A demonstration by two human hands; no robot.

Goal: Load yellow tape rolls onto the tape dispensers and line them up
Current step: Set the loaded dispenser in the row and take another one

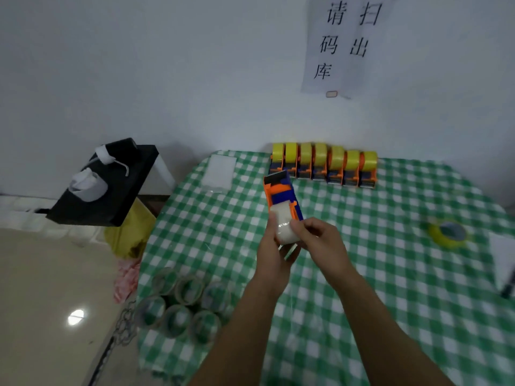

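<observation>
Over the middle of the table I hold an orange and blue tape dispenser with a pale, clear-looking tape roll on it. My left hand grips the dispenser from below and the left. My right hand pinches the roll's right side with thumb and fingers. A row of several dispensers loaded with yellow tape stands against the back wall. One loose yellow tape roll lies flat on the table at the right.
Several clear tape rolls are grouped at the table's front left corner. A clear plastic sheet lies at the back left. A black stand with white items is left of the green checked table.
</observation>
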